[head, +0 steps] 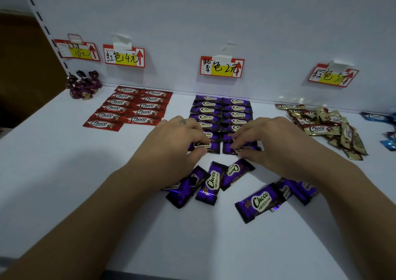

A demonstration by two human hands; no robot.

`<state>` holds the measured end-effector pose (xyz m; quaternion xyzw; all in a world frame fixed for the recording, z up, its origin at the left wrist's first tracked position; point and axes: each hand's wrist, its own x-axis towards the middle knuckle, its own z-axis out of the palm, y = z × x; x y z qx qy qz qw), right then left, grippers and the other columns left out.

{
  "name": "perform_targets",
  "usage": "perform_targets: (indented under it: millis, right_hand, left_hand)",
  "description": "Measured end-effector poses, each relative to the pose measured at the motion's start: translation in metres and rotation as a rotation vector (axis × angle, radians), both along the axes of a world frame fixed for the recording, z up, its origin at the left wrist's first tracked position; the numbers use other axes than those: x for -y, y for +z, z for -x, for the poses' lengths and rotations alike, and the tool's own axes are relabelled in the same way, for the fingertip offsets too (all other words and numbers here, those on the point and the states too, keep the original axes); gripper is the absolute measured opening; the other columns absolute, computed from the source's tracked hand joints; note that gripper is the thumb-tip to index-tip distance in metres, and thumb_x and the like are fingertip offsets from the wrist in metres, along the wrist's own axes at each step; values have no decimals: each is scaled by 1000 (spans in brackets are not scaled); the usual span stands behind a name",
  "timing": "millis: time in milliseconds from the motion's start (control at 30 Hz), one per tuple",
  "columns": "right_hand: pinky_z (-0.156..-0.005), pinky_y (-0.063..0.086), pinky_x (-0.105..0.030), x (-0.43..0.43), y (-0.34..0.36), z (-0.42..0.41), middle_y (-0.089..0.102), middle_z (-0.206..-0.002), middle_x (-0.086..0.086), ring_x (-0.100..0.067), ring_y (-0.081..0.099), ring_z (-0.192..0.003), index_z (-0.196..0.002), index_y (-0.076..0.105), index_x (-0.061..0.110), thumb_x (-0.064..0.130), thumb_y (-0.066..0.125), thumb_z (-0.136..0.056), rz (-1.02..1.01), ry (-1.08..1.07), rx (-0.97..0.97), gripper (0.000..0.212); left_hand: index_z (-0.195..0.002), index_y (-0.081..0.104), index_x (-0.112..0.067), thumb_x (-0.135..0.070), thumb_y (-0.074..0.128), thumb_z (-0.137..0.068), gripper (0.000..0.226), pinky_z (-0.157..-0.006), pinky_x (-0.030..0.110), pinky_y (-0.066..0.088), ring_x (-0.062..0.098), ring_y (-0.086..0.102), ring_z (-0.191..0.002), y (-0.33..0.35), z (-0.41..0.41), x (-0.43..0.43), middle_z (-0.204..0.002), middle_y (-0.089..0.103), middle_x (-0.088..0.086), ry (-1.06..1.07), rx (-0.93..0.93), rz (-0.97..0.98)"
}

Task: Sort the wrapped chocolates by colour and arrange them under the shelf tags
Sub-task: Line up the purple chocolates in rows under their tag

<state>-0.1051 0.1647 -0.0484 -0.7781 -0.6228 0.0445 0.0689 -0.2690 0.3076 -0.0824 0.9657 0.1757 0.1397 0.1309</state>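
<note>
Shelf [64, 172]: white surface against a white back wall, with four price tags taped along the wall.
Red chocolates [137, 108]: two neat columns under the red tag [124, 57], back-left.
Purple columns [222, 110]: two columns under the purple tag [221, 67], mid-back.
Left hand [180, 138]: fingers curled, thumb and fingertips pinching the nearest left-column bar [203, 148].
Right hand [267, 138]: curled likewise, pinching the nearest right-column bar [244, 149].
Loose purple chocolates [212, 181]: scattered between the wrists, nearer the front edge.
Gold chocolates [321, 127]: an unsorted heap, back-right.
Blue chocolates [374, 116]: at the right edge.
Twist-wrapped sweets [83, 84]: back-left corner.
</note>
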Motion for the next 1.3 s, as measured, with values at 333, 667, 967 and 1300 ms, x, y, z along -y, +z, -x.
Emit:
perform_targets:
  millis: [333, 667, 967, 1300]
  right_hand:
    - [-83, 33, -16, 0, -2, 0, 61, -123, 19, -3, 51, -112, -111, 69, 37, 32, 64, -90, -1, 13, 14, 23]
    - [-66, 26, -10, 0, 0, 2, 61, -121, 20, -1, 50, -109, -110, 71, 37, 30, 63, -90, 8, 17, 20, 23]
    - [-67, 28, -6, -1, -1, 2, 61, -122, 19, -1, 48, -111, -110, 72, 35, 27, 63, -91, 10, 25, -23, 23]
    - [-75, 45, -14, 17, 17, 7, 61, -89, 29, 5, 58, -86, -104, 72, 39, 43, 68, -78, -58, 80, -225, 27]
  left_hand:
    - [-114, 66, -34, -39, 54, -93, 24, -95, 31, 32, 8, 46, -110, -2, -1, 1, -121, 57, -15, 1, 12, -8]
    - [-113, 66, -39, -41, 53, -94, 23, -93, 29, 29, 4, 42, -107, 0, -1, -1, -117, 54, -20, -5, -9, 10]
    - [-113, 66, -40, -41, 53, -94, 23, -94, 31, 31, 6, 43, -108, 1, 0, 0, -116, 54, -20, -7, -12, 16]
    - [-105, 70, -41, -30, 71, -81, 26, -74, 4, 37, -3, 54, -97, 25, 30, -6, -95, 64, -24, -144, 14, 244]
